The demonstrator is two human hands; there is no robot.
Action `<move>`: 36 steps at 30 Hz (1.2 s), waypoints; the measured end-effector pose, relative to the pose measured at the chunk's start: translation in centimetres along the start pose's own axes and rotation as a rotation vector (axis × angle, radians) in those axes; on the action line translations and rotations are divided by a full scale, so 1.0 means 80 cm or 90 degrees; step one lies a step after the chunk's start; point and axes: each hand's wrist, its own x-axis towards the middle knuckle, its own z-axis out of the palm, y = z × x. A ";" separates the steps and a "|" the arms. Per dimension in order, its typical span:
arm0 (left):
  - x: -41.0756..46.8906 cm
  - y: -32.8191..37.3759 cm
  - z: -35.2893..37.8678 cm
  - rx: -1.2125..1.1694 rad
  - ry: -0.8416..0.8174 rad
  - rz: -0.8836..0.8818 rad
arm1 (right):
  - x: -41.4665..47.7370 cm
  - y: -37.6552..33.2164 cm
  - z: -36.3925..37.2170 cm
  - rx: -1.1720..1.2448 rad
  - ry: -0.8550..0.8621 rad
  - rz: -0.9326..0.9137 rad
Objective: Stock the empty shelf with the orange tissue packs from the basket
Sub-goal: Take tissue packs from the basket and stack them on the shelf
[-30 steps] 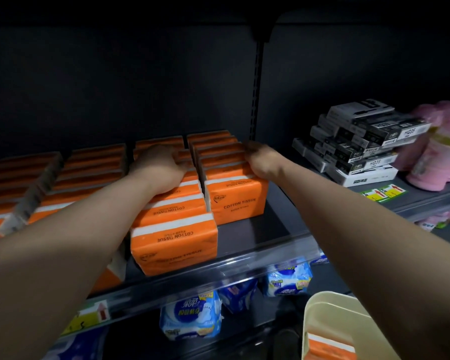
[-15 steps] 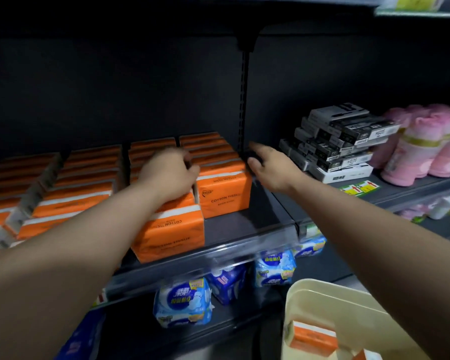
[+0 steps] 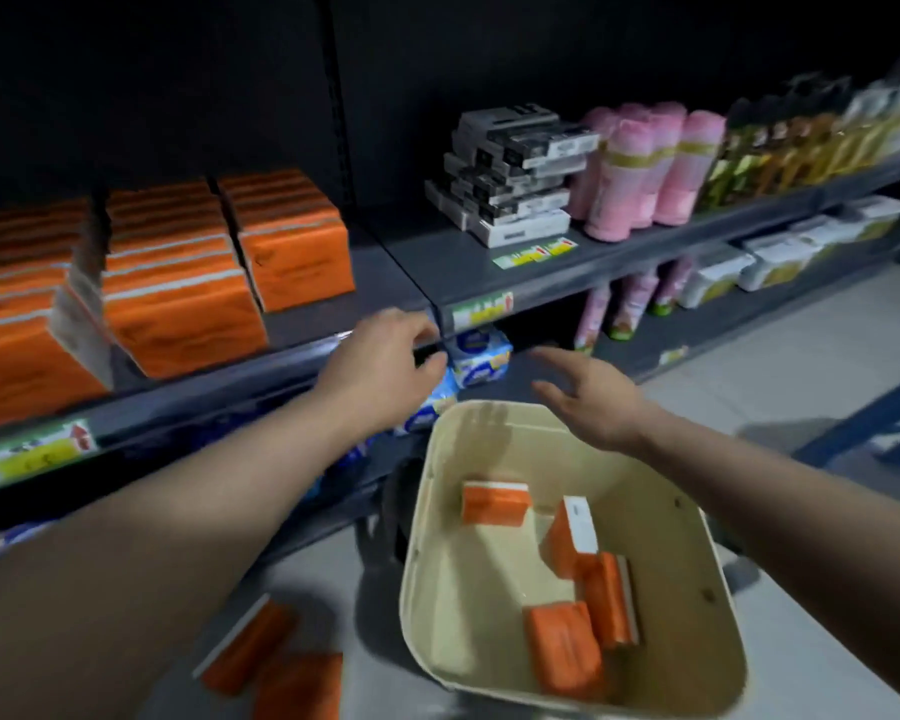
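Dark grey metal shelf point(image 3: 385, 262): rectangular orange tissue packs point(image 3: 178, 283) stand in tight rows on its left part. Cream plastic basket point(image 3: 453, 589) sits lower right, in front of the shelf. Four more orange packs point(image 3: 565, 649) lie loose inside it. Left hand point(image 3: 380, 366): fingers loosely curled, empty, at the shelf's front edge. Right hand point(image 3: 598, 407): fingers spread, empty, over the basket's far rim. Two stray orange packs point(image 3: 276, 662) lie on the floor, left of the basket.

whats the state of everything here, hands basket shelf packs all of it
shelf: shelved packs in rows, front right bare
basket: four loose packs jumbled inside
floor packs: two, lying beside basket
left hand: loosely curled, empty, by shelf edge
right hand: open, empty, above basket
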 end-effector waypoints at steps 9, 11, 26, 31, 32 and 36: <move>-0.024 0.024 0.182 0.010 -0.266 -0.032 | -0.062 0.118 0.068 0.001 -0.138 0.187; -0.019 0.015 0.224 0.022 -0.309 -0.048 | -0.054 0.138 0.087 0.001 -0.164 0.207; -0.005 -0.054 0.400 0.261 -0.376 0.086 | -0.010 0.226 0.181 0.088 -0.206 0.339; -0.005 -0.044 0.400 0.337 -0.399 0.082 | -0.008 0.231 0.199 0.100 -0.222 0.379; -0.003 -0.040 0.394 0.326 -0.406 0.058 | -0.009 0.229 0.201 0.095 -0.229 0.388; 0.012 -0.018 0.350 0.184 -0.424 -0.096 | -0.012 0.220 0.212 0.077 -0.236 0.394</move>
